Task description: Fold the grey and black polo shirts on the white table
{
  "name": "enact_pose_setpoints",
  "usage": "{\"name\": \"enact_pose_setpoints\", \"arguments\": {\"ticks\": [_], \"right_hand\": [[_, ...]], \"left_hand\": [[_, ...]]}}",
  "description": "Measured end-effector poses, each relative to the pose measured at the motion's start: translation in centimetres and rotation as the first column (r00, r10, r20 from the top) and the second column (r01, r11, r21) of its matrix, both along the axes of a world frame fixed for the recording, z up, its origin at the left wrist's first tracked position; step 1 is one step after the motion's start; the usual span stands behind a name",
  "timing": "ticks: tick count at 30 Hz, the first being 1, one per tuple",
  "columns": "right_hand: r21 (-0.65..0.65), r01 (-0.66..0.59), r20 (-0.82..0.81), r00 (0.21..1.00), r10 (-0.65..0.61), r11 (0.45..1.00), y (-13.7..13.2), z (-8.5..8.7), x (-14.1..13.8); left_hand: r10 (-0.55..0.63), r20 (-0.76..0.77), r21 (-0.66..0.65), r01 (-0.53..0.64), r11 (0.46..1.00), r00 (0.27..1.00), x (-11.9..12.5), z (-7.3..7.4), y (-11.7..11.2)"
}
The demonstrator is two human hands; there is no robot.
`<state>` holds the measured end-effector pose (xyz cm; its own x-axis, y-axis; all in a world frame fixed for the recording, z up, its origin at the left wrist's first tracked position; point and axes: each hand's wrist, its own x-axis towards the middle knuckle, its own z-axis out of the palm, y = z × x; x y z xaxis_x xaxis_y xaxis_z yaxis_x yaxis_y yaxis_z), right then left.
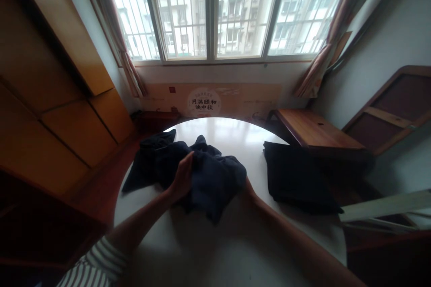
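A crumpled dark navy garment [215, 179] is bunched up over the middle of a round white table [232, 251]. My left hand [183, 175] grips its left side, thumb up against the cloth. On the garment's right edge is my right hand [248, 190], its fingers mostly hidden behind the fabric. What kind of garment it is, I cannot make out. More dark clothing [143, 166] lies in a loose heap at the left of the table, touching or close to the held cloth. A folded dark garment [296, 177] lies flat on the right side.
Beyond the table stand a low wooden desk [323, 130] at the right and a barred window [212, 13]. Wooden cabinets [67, 134] line the left wall. A pale bar [387, 206] juts in by the table's right edge.
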<state>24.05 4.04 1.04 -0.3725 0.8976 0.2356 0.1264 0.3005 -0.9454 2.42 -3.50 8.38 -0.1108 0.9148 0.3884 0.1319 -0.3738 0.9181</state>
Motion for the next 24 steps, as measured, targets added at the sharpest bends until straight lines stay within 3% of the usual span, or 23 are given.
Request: {"name": "enact_pose_setpoints", "arguments": {"ticks": [2,7,12,15,18,21,24], "right_hand": [[-0.015,-0.005,-0.035,0.999,0.004,1.0,0.1,0.2,0.1],[-0.124,-0.05,-0.077,0.996,0.041,0.991,0.5,0.7,0.4],[-0.198,-0.068,-0.041,0.997,0.061,0.978,0.6,0.3,0.6],[-0.194,-0.007,-0.105,0.994,-0.014,0.981,0.7,-0.2,0.6],[-0.274,0.053,-0.184,0.977,-0.107,0.96,1.0,-0.7,0.7],[-0.334,0.133,-0.18,0.963,-0.202,0.933,1.3,-1.3,1.0],[-0.283,0.172,-0.175,0.958,-0.227,0.944,1.4,-1.6,1.5]], "left_hand": [[0.12,0.072,-0.005,-0.12,0.993,0.99,-2.2,-0.3,1.9],[0.009,-0.037,-0.098,-0.013,0.995,0.999,-5.1,-0.9,4.9],[0.065,0.01,-0.128,-0.063,0.99,0.998,-4.9,-1.5,4.9],[-0.02,0.053,-0.167,0.029,0.985,0.998,-4.5,-1.8,4.5],[-0.158,0.074,-0.221,0.171,0.96,0.985,-3.9,-1.7,3.8],[-0.268,-0.053,-0.178,0.255,0.95,0.962,-3.4,-0.9,2.8],[-0.298,-0.309,-0.146,0.265,0.953,0.903,-3.1,-0.2,1.9]]}}
